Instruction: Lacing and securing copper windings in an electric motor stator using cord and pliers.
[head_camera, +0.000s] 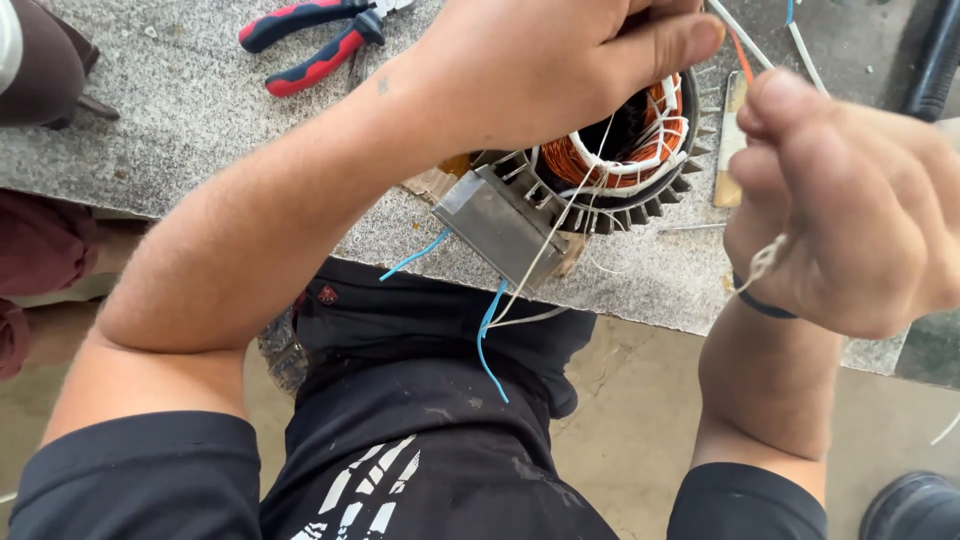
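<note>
An electric motor stator (610, 170) with copper windings and white lacing lies on a speckled stone slab (180, 110). My left hand (550, 60) rests on top of the stator, fingers curled over its rim and thumb pointing right. My right hand (850, 200) is closed in a fist to the right of the stator, pulling a white lacing cord (765, 262) that wraps around its heel. A thin white cord (560, 225) runs from the windings down over the slab edge. Blue wires (485, 340) hang from the metal terminal box (495, 225).
Red-and-black handled pliers (315, 35) lie at the back left of the slab. A wooden stick (730, 140) lies to the right of the stator. Another person's dark-clothed leg (40, 60) is at the far left. A dark shoe (915, 505) shows bottom right.
</note>
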